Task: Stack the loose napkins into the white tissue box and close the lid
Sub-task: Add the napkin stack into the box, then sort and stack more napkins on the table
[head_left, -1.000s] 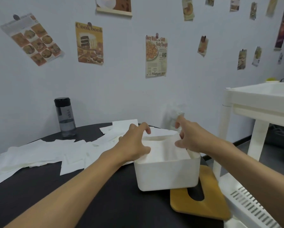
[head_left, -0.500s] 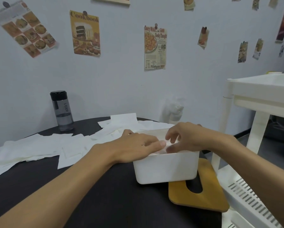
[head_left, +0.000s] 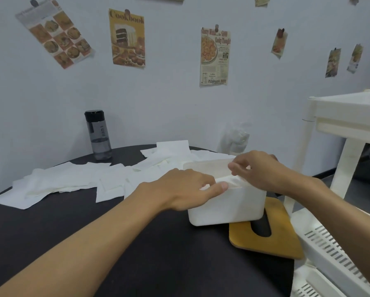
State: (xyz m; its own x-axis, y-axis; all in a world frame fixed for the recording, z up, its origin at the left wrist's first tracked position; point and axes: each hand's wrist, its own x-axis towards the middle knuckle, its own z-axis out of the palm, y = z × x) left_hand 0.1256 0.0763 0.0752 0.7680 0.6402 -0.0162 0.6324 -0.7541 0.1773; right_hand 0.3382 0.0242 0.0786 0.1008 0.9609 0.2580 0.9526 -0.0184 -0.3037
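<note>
Head view: the white tissue box (head_left: 227, 202) stands open on the black table (head_left: 137, 243), directly under both hands, its long side running left to right across the person. The left hand (head_left: 186, 187) lies over the box's near-left rim with its fingers mostly straight, the index fingertip pressing a napkin (head_left: 233, 181) down against the near wall. It grips nothing. The right hand (head_left: 261, 170) hovers over the box's right half with fingers and thumb curled, and appears to pinch that napkin's upper edge, though the contact is partly hidden.

The loose napkins (head_left: 72, 181) are spread in an overlapping sheet to the left of the left hand and beyond it, toward a dark water bottle (head_left: 98, 136) – the left hand is clearly the nearer one for the next pickup, and many remain, so the task looks far from done. The wooden lid (head_left: 282, 239), with its oval slot, lies flat below the right hand, partly tucked under the box's right end – the right hand's reach, later. A white cart (head_left: 340, 125) stands to the right of the right hand
</note>
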